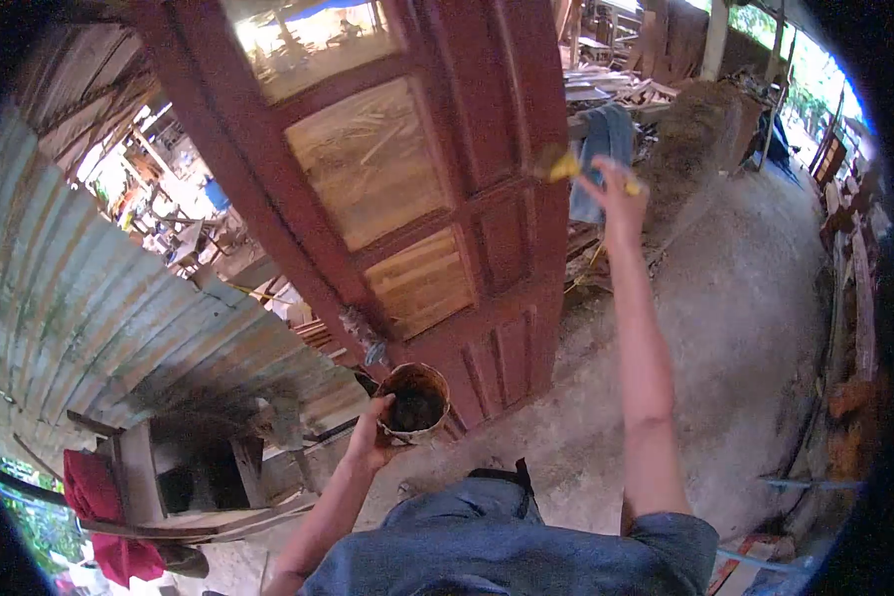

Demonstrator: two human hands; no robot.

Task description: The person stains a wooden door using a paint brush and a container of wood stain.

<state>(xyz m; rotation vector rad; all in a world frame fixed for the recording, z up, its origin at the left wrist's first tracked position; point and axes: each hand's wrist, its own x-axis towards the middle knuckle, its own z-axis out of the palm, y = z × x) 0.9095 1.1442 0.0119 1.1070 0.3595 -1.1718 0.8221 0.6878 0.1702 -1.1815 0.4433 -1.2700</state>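
A tall reddish-brown door (pixel 487 238) with glass panes (pixel 368 164) stands tilted across the middle of the view. My left hand (pixel 370 437) holds a small round can (pixel 441 405) with dark contents, near the door's lower left edge. My right hand (pixel 618 199) is closed on a brush with a yellow handle (pixel 564 167), its dark bristles at the door's right edge. Whether the bristles touch the door I cannot tell.
Corrugated metal sheeting (pixel 119 308) spans the left. A wooden box (pixel 139 472) and a red cloth (pixel 94 497) are at the lower left. A blue cloth (pixel 606 139) hangs behind the brush. Wood pieces (pixel 616 84) lie at the back. Concrete floor (pixel 735 288) extends right.
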